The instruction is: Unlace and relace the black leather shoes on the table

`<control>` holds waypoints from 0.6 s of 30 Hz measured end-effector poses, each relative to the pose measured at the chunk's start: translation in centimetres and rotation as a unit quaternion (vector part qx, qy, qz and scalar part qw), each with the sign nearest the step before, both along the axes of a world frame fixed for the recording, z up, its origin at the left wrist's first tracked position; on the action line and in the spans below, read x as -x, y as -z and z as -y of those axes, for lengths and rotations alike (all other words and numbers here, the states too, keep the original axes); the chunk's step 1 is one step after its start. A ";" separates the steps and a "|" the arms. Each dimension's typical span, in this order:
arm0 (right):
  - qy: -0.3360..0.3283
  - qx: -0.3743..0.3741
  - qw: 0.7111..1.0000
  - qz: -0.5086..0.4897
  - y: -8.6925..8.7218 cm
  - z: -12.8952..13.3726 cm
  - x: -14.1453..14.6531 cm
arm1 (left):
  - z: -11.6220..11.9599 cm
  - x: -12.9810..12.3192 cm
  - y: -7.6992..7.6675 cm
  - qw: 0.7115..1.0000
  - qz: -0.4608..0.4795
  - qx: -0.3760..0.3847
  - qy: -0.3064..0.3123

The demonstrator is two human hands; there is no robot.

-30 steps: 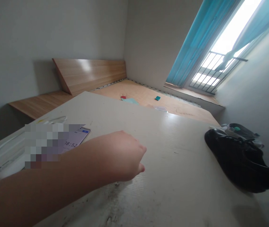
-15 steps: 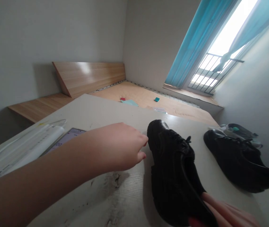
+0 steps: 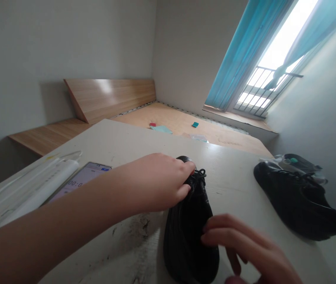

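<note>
Black shoe (image 3: 188,244) is being worked on the worktop (image 3: 238,185), its laces (image 3: 197,176) pinched by the closed left fingers (image 3: 185,173), right fingers (image 3: 229,232) loosely apart against its side; second shoe (image 3: 292,201) is untouched nearby.

Smartphone (image 3: 82,177) on white tabletop (image 3: 144,140); teal curtain (image 3: 243,63) beside barred window (image 3: 262,88).
</note>
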State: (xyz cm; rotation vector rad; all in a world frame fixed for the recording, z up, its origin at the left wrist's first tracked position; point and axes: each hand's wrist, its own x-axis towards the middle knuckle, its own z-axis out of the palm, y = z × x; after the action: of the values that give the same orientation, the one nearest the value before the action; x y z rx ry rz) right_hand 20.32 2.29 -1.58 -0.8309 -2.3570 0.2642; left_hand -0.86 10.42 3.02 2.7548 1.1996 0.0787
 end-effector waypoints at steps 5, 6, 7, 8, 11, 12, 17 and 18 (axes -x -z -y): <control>0.195 0.113 0.973 -0.046 -1.2 -2.7 -1.0 | 0.1 -0.4 0.5 1.000 0.016 -0.008 0.017; 0.212 0.132 0.967 -0.040 -1.1 -3.4 -0.9 | 0.2 -0.5 0.5 1.000 0.017 -0.009 0.018; 0.219 0.151 0.963 -0.038 -0.9 -4.1 -0.7 | 0.2 -0.5 0.6 1.000 0.019 -0.009 0.020; 0.217 0.167 0.961 -0.040 -0.7 -4.9 -0.5 | 0.2 -0.6 0.6 0.999 0.021 -0.009 0.021; 0.180 0.202 0.960 -0.076 0.5 -7.0 -0.1 | 0.0 -0.6 0.6 0.999 0.029 -0.008 0.026; 0.167 0.210 0.959 -0.095 0.9 -7.6 0.0 | 0.0 -0.6 0.7 0.999 0.031 -0.007 0.027; 0.142 0.217 0.949 -0.182 3.2 -9.0 -0.8 | -0.3 -0.9 1.0 0.998 0.049 0.005 0.034; 0.143 0.217 0.944 -0.201 3.5 -9.0 -1.0 | -0.4 -1.0 1.1 0.998 0.053 0.008 0.033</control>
State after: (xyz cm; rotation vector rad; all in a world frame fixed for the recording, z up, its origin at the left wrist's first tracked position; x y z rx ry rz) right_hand 21.32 11.29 -5.07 -1.1831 -1.7904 0.7700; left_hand 0.11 10.79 1.95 2.7363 1.0761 0.2058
